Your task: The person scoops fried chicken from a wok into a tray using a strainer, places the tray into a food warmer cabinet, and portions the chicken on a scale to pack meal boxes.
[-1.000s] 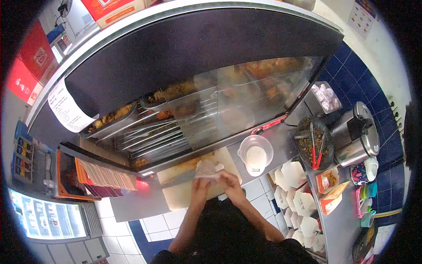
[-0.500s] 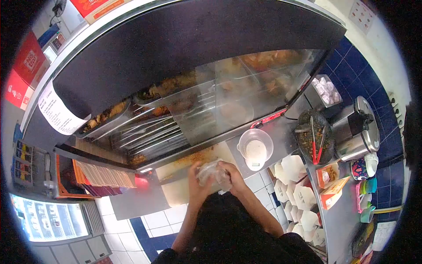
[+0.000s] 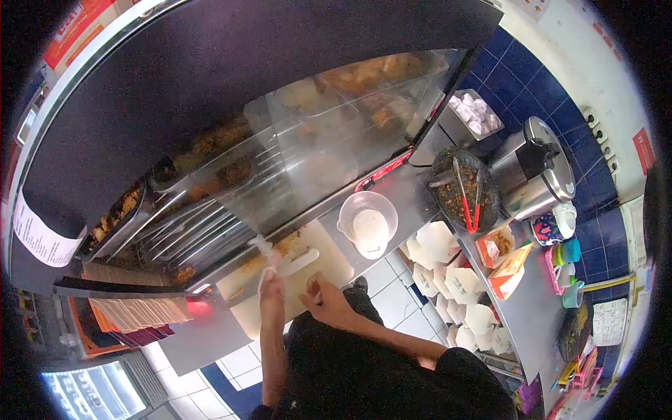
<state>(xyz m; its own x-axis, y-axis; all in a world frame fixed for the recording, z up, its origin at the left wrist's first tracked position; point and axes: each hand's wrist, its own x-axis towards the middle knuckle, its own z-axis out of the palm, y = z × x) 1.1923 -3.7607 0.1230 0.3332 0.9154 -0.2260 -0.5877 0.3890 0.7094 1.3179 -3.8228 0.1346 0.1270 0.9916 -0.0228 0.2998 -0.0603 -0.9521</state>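
My left hand point(image 3: 272, 288) is raised over the left part of the cutting board point(image 3: 332, 260), closed on crumpled thin clear plastic point(image 3: 262, 245). The plastic clings around the fingers and sticks out past their tips; whether it is a glove or a bag I cannot tell. To its right, my right hand point(image 3: 327, 302) is closed with curled fingers near the board's front edge. What it may hold is hidden. A white, long object like a knife handle point(image 3: 303, 260) lies on the board between and beyond my hands. Brown crumbs are scattered on the board.
A clear tub of white powder point(image 3: 369, 231) stands right of the board. Beyond are a stone mortar point(image 3: 448, 203) with red-handled tongs point(image 3: 470, 217), a steel cooker point(image 3: 532, 171) and folded white boxes point(image 3: 462, 288). A glass food display point(image 3: 308, 140) borders the counter; paper bags point(image 3: 140, 315) hang left.
My hands have come apart; the clear plastic they both held is now at my left hand. My right hand has drawn back toward my body. The view has shifted to the right.
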